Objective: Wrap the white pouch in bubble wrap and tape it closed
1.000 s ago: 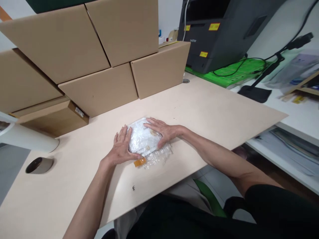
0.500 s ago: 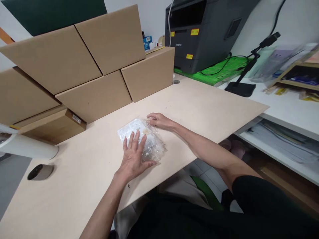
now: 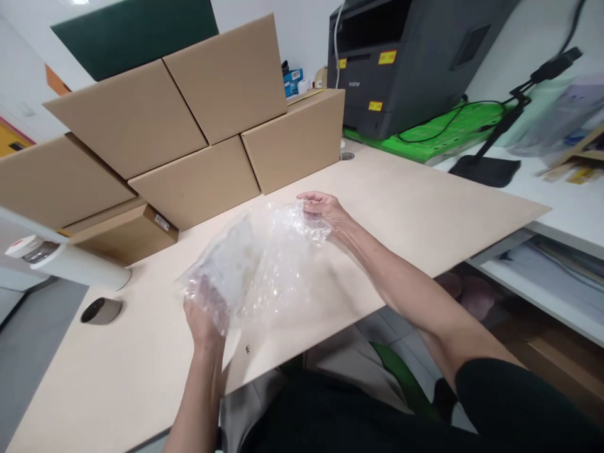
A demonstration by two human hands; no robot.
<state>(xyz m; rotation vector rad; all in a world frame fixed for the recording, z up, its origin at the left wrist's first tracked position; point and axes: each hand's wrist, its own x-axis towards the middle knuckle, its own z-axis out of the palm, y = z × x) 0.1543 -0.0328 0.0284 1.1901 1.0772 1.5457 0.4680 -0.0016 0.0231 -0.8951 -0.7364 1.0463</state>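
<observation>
A sheet of clear bubble wrap point(image 3: 283, 264) spreads between my two hands over the pale tabletop. Toward its left part lies a flat whitish item point(image 3: 233, 251), blurred through the plastic, so its kind does not show. My left hand point(image 3: 205, 311) grips the near left side, its fingers partly covered by the film. At the far right corner, my right hand point(image 3: 325, 211) pinches the bubble wrap's edge. A small dark mark point(image 3: 248, 348) shows on the tabletop near its front edge.
Stacked cardboard boxes point(image 3: 198, 182) line the back of the table point(image 3: 425, 214). A white cylinder point(image 3: 89, 267) and a grey-brown cup-like object point(image 3: 101, 311) stand at the left. Behind on the right are a dark printer point(image 3: 377, 69) and a black stand point(image 3: 486, 170).
The bubble wrap has been pulled open from a compact bundle into a wide sheet. My left hand has moved left and closed on it; my right hand has drawn its corner away.
</observation>
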